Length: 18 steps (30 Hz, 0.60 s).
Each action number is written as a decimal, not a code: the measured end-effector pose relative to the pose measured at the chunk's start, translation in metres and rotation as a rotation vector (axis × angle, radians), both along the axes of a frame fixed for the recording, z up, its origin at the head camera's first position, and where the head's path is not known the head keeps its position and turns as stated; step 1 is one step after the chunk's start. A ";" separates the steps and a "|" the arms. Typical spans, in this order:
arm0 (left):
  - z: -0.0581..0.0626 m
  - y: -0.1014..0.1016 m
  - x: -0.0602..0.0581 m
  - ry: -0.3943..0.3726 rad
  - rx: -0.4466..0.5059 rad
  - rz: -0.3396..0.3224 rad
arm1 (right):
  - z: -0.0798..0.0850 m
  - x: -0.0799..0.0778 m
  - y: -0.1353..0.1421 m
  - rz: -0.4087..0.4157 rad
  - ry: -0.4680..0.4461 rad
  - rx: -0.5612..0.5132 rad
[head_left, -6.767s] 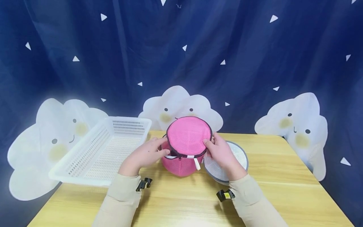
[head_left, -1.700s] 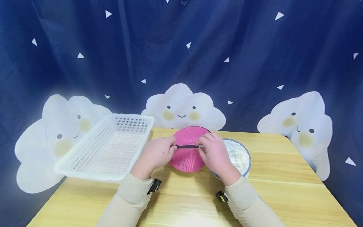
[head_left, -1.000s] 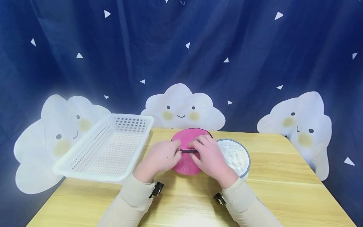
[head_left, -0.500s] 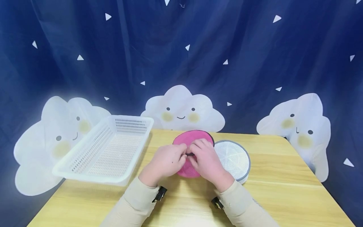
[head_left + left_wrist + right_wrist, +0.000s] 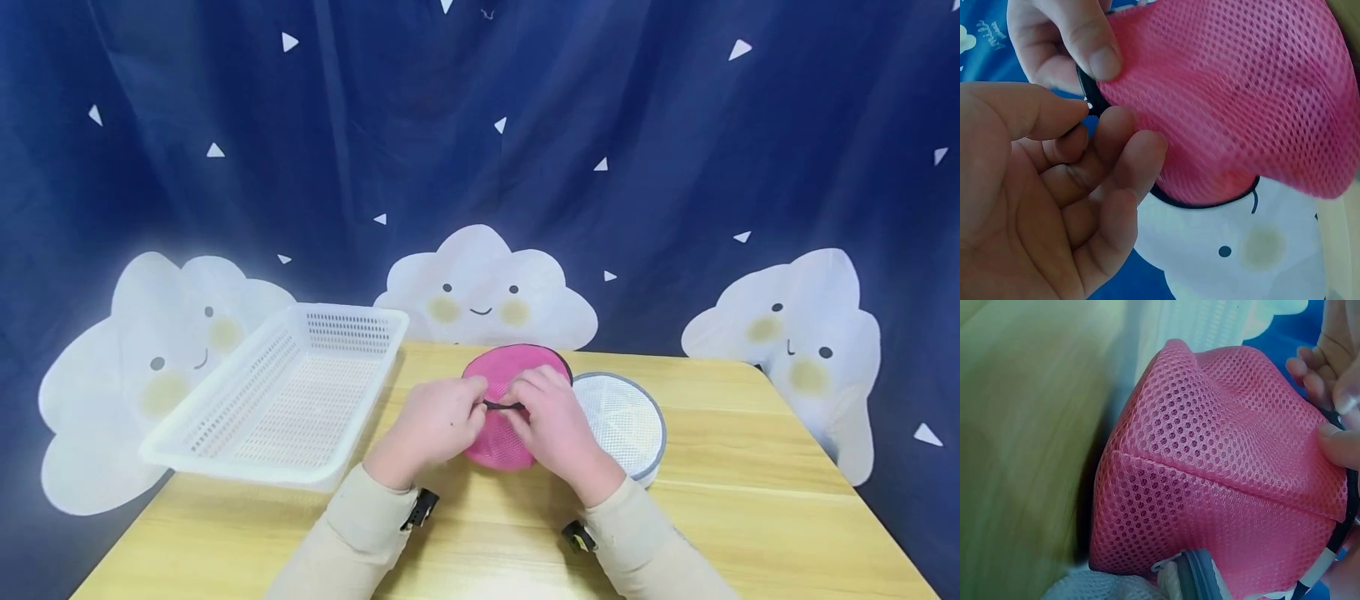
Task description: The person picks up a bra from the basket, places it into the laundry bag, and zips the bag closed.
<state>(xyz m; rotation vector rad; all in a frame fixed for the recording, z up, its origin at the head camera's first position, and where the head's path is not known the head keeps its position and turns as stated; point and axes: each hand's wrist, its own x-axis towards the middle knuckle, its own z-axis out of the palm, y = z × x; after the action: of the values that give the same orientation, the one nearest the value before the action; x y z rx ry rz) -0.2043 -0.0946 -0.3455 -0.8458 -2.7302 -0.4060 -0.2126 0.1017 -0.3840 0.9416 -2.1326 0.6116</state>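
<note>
A pink mesh laundry bag (image 5: 501, 448) with black trim stands on the table in front of me. My left hand (image 5: 438, 423) pinches the bag's black edge between thumb and index finger. In the left wrist view the other fingers of that hand (image 5: 1054, 187) curl loosely beside the mesh. Just to the right, my right hand (image 5: 551, 425) pinches the same black edge, its thumb over the pink mesh. A short stretch of black trim shows between the two hands. Fingers cover whatever zipper pull may be there. The bag's pink top (image 5: 517, 360) shows behind the hands.
A white perforated plastic basket (image 5: 225, 468) stands at the left of the wooden table (image 5: 750, 517). Close to the right of the pink bag sits a round white mesh bag (image 5: 626, 425) with a grey rim. A blue curtain (image 5: 637, 100) with clouds hangs behind the table.
Earlier the pink round top was lifted and tilted up; now both hands pinch the black edge at the front. The left hand has shifted right, and the hands are closer together than 1.7 seconds ago.
</note>
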 end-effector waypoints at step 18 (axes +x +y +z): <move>0.011 -0.019 -0.008 -0.058 0.030 0.047 | 0.009 -0.007 0.016 0.010 -0.065 -0.045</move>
<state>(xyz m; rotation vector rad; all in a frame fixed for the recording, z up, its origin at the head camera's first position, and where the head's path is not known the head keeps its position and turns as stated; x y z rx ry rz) -0.2128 -0.1138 -0.3344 -0.7720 -2.7842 -0.4681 -0.2201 0.1172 -0.3754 0.9195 -2.1634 0.7006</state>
